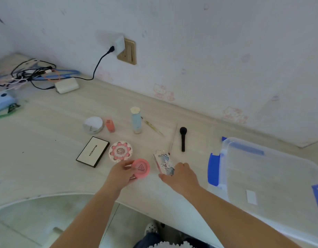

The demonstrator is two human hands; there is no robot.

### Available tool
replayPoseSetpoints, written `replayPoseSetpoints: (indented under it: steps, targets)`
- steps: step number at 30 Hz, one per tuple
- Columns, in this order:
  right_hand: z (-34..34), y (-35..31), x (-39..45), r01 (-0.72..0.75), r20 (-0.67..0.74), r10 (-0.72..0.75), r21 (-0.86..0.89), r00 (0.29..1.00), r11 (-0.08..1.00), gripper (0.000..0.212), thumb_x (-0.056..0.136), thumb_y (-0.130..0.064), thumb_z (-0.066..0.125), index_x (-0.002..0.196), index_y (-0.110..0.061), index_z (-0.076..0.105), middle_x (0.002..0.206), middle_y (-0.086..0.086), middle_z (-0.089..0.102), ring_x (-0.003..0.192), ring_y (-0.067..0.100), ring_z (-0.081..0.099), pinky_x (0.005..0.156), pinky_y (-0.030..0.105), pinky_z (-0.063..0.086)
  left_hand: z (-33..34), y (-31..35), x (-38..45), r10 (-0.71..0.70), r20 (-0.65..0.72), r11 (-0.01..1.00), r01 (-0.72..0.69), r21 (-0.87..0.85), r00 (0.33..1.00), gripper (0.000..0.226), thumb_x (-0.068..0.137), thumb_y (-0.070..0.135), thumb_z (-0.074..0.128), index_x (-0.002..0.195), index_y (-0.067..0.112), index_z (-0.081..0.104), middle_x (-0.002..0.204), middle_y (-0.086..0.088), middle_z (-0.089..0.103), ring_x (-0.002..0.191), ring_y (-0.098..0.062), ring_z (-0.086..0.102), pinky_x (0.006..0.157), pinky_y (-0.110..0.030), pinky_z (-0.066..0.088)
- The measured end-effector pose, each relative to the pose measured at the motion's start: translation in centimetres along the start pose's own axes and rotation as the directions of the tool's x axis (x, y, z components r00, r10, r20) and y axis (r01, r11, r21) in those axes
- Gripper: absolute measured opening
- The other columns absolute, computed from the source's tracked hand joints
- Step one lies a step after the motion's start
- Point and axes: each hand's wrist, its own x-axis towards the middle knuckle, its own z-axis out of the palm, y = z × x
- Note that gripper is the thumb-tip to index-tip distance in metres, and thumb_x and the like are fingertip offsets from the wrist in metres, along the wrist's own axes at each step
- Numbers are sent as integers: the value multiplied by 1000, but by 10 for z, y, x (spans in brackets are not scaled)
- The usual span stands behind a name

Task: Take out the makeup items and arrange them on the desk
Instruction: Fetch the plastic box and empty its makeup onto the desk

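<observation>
My left hand [121, 173] grips a round pink compact [141, 167] low over the desk [47, 133]. My right hand [180, 177] holds the near end of a patterned blue-and-pink palette [162, 162] that rests on the desk. Laid out behind them are a flower-lid compact [120, 150], a black-edged white palette [92, 151], a white round jar [93, 124], an orange bottle [110, 125], an upright pale blue tube [136, 119], a thin gold pencil [152, 126], a slim pink brush [173, 139] and a black brush [183, 138].
A clear plastic box with blue latches [273, 176] stands at the right desk edge. Tangled cables [34, 72], a white charger [66, 85] and a blue device [2, 102] fill the back left. A wall socket [127, 51] is above the desk.
</observation>
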Motion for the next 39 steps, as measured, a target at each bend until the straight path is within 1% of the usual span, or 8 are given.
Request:
replayPoseSetpoints:
  steps: [7, 9, 12, 16, 27, 32, 35, 39]
  targets:
    - [17, 8, 3, -26, -98, 25, -11, 995, 1000, 72, 72, -65, 61, 116, -10, 47, 114, 6, 48, 105, 24, 52, 84, 32, 44, 8, -16, 25, 69, -71, 988, -59, 141, 995, 27, 86, -2, 60, 112, 4, 60, 114, -21, 65, 98, -29, 64, 78, -35, 57]
    - [20, 5, 6, -26, -125, 23, -24, 992, 999, 72, 72, -65, 62, 117, -10, 46, 115, 5, 47, 107, 23, 50, 86, 32, 43, 11, -16, 28, 107, -93, 973, -85, 216, 990, 44, 81, -3, 62, 124, 5, 54, 119, -17, 63, 103, -28, 62, 86, -39, 54]
    - [22, 1, 9, -32, -146, 22, -70, 989, 997, 72, 74, -64, 61, 120, -11, 44, 118, 5, 46, 110, 23, 47, 88, 32, 41, 15, -16, 29, 181, -42, 919, -154, 363, 983, 63, 74, 2, 71, 131, 10, 47, 121, -5, 58, 113, -24, 56, 89, -29, 43]
    - [23, 2, 12, -57, -161, 36, -129, 986, 990, 73, 75, -63, 60, 123, -12, 40, 123, 4, 44, 114, 23, 45, 90, 32, 38, 24, -21, 34, 299, 17, 770, -252, 586, 954, 83, 65, 11, 81, 137, 9, 39, 134, -12, 45, 126, -28, 41, 104, -37, 36]
    - [22, 4, 9, -101, -145, 81, -142, 986, 985, 80, 74, -70, 56, 124, -10, 38, 123, 7, 45, 112, 24, 45, 88, 33, 37, 34, -33, 34, 416, -101, 581, -179, 794, 904, 71, 68, 37, 78, 129, 16, 48, 131, -9, 44, 127, -30, 36, 106, -36, 29]
    - [19, 5, 7, -97, -127, 82, -121, 989, 988, 76, 76, -67, 56, 124, -11, 38, 123, 7, 45, 113, 25, 45, 89, 34, 38, 36, -28, 35, 394, -103, 564, -152, 812, 913, 68, 67, 43, 76, 125, 17, 50, 129, -9, 45, 125, -32, 37, 105, -38, 34]
    - [15, 6, 5, -105, -113, 99, -47, 989, 993, 76, 77, -63, 58, 128, -12, 36, 126, 7, 44, 116, 26, 44, 92, 34, 38, 37, -25, 31, 375, -108, 593, -148, 791, 921, 82, 70, 41, 75, 137, 14, 38, 135, -13, 42, 130, -33, 34, 110, -40, 28]
    - [1, -3, -3, -47, -152, 94, 290, 984, 956, 74, 83, -50, 60, 142, -18, 28, 140, 4, 36, 129, 23, 35, 104, 34, 34, 46, 0, 7, 459, -140, 724, -279, 630, 877, 78, 82, 30, 66, 146, 14, 24, 143, -7, 38, 135, -27, 30, 109, -35, 27]
